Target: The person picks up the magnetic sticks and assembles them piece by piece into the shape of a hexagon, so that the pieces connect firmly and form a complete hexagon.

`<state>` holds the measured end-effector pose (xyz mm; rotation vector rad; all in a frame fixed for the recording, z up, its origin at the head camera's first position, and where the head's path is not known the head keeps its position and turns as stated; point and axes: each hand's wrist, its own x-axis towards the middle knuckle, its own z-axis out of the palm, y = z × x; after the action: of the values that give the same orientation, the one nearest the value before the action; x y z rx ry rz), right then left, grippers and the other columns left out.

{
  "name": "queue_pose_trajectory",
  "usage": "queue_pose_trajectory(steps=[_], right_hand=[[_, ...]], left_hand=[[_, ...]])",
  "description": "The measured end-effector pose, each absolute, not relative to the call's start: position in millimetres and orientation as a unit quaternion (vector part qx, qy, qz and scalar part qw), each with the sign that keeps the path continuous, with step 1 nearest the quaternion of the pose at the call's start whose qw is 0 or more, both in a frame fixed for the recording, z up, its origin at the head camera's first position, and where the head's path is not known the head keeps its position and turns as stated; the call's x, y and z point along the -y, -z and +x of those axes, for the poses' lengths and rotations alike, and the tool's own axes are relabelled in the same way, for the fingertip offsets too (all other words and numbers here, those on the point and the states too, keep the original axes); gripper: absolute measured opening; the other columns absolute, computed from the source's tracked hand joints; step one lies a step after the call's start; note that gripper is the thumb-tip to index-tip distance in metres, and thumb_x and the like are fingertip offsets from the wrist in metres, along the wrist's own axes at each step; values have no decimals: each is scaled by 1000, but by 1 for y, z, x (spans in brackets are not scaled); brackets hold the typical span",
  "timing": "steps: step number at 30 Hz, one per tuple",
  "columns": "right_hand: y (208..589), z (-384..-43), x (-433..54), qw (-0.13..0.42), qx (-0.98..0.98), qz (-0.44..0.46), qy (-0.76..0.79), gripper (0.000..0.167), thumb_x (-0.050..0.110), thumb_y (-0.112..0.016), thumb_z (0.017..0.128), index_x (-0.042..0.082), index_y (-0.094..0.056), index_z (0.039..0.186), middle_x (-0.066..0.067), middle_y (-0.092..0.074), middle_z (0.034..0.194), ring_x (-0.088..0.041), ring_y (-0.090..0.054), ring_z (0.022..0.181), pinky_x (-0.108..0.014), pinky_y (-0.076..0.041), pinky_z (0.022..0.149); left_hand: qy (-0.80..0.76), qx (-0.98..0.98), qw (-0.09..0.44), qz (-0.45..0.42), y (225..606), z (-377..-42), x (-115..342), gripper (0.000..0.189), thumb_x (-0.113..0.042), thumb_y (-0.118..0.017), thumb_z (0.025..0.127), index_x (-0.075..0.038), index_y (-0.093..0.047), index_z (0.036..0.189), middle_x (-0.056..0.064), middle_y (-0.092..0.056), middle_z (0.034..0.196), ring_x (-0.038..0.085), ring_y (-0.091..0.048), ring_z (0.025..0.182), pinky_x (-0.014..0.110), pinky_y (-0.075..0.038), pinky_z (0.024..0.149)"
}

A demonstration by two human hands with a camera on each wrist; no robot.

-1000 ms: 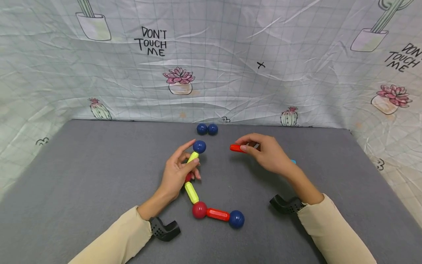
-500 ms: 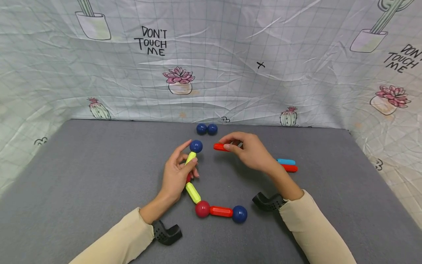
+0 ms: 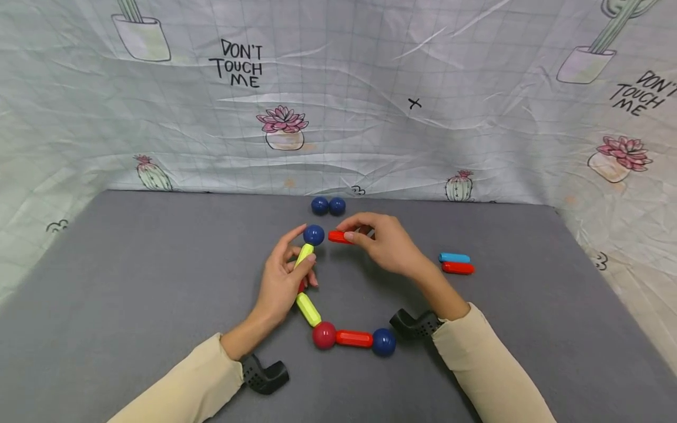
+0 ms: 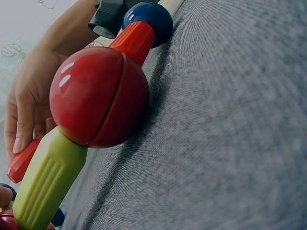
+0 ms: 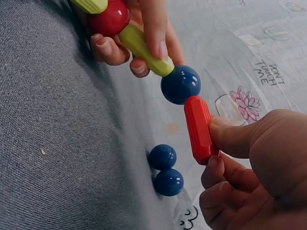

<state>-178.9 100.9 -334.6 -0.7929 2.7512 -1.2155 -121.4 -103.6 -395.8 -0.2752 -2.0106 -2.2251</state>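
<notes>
My left hand (image 3: pixel 277 282) pinches a yellow magnetic stick (image 5: pixel 144 50) between thumb and fingers. A blue ball (image 3: pixel 314 235) sits on that stick's far end, by the index fingertip. At its near end a red ball (image 5: pixel 109 19) is partly hidden by the hand. From there the chain runs through a second yellow stick (image 3: pixel 308 310), a red ball (image 4: pixel 98 96), a red stick (image 3: pixel 354 338) and a blue ball (image 3: pixel 384 342). My right hand (image 3: pixel 391 244) pinches another red stick (image 5: pixel 197 129), its tip a small gap right of the upper blue ball in the head view.
Two blue balls (image 3: pixel 328 206) lie side by side near the table's back edge. On the right, a light blue stick (image 3: pixel 455 258) and a red stick (image 3: pixel 458 268) lie together on the grey table (image 3: pixel 158 264). A printed cloth (image 3: pixel 370 135) hangs behind.
My right hand has moved left with its red stick, up close to the upper blue ball, uncovering the sticks at right. The left hand keeps its hold; the chain's lower end has shifted slightly right.
</notes>
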Motion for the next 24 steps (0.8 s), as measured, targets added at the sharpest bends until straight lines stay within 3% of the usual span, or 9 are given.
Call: queue_pose_trajectory(steps=[7, 24], right_hand=[[338, -179, -97, 18, -882, -261, 392, 16, 14, -63, 94, 17, -71, 107, 4, -66, 98, -17, -58, 80, -33, -47, 64], [341, -179, -98, 18, -872, -282, 400, 15, 15, -62, 95, 15, -71, 107, 4, -65, 100, -17, -56, 81, -33, -47, 66]], left_hand=[[738, 663, 52, -114, 395, -123, 106, 53, 1, -58, 94, -9, -40, 142, 23, -51, 84, 29, -58, 49, 24, -40, 42], [758, 637, 3, -142, 395, -124, 109, 49, 2, -58, 93, -1, -32, 134, 18, -53, 87, 24, -55, 45, 32, -49, 46]])
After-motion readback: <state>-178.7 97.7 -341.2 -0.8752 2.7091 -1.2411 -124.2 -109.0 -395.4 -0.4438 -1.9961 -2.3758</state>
